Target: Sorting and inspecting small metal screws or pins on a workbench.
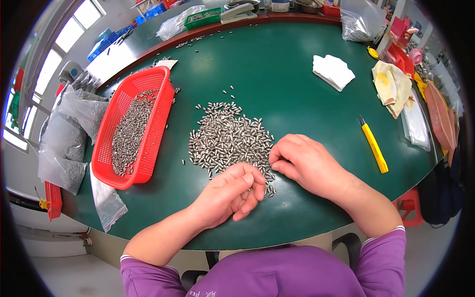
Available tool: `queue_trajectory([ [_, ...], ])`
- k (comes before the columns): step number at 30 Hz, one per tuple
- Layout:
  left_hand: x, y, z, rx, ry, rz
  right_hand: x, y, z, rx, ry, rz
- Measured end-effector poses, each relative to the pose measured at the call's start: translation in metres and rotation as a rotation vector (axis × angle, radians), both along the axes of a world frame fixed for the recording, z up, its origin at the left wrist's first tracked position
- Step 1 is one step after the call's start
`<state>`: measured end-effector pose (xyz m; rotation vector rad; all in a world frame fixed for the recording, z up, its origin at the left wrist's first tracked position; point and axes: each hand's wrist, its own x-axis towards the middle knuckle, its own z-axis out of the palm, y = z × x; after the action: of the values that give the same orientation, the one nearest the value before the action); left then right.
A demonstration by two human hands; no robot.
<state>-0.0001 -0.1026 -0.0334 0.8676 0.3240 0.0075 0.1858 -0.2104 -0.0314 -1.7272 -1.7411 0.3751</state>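
- The left hand (231,192), fingers curled shut, seems to pinch small parts at the near edge of the heap of small silvery metal pins (228,139) on the green table (297,99).
- The right hand (303,163) rests half-closed on the heap's right edge, fingertips among pins; whether it grips any is unclear.
- A red plastic mesh basket (157,129), left of the heap, holds more pins.
- The step looks like sorting; the next move calls for a fine pinch.

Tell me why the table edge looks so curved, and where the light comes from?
Head view: a fisheye lens bends the green table rim and blackens the corners. Daylight enters from the windows at upper left, which are washed out white. It glints off the pile of small metal pins and those in the red basket. Both hands look sharp, with soft shadows beneath.
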Motion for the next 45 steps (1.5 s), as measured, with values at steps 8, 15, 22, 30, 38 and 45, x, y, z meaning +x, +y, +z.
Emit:
queue_trajectory([
  [8,0.002,-0.003,0.004,0.052,0.057,0.015,-0.010,0.001,0.009,0.291,0.119,0.168],
  [15,0.001,-0.002,0.002,0.071,0.074,-0.014,-0.012,0.003,0.007,0.298,0.276,0.154],
  [22,0.003,-0.002,0.003,0.146,0.090,-0.077,-0.014,0.003,0.005,0.296,0.310,0.190],
  [30,0.001,-0.002,0.000,0.015,0.019,-0.036,-0.002,0.004,0.005,0.285,0.103,-0.021],
  [38,0.001,-0.002,0.001,0.018,0.021,-0.020,0.003,-0.002,0.001,0.029,-0.038,-0.028],
  [45,0.000,-0.001,0.001,0.005,-0.002,0.001,0.003,-0.001,-0.001,0.020,-0.103,0.046],
])
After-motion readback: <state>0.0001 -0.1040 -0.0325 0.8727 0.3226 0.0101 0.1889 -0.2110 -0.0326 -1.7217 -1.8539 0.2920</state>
